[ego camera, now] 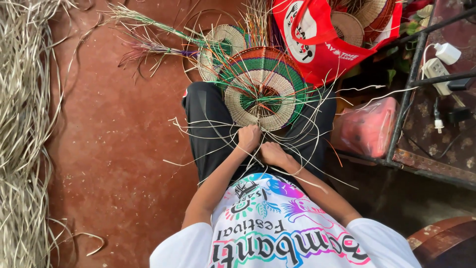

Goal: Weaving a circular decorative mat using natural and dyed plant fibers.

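Note:
A round woven disc [263,87] in rings of green, tan, red and purple rests on my lap, over black trousers. Many loose pale straw strands [208,130] fan out from its near edge. My left hand [249,137] is closed around a bunch of these strands right at the disc's rim. My right hand [273,153] sits just beside it, fingers curled on more strands. Both hands nearly touch each other.
A second woven disc [223,47] and bundles of dyed straw [148,47] lie on the red floor beyond my knees. A red bag [322,54] holds more woven pieces. Pale straw [22,124] is heaped at left. A metal rack [411,94] with a pink bag [367,126] stands at right.

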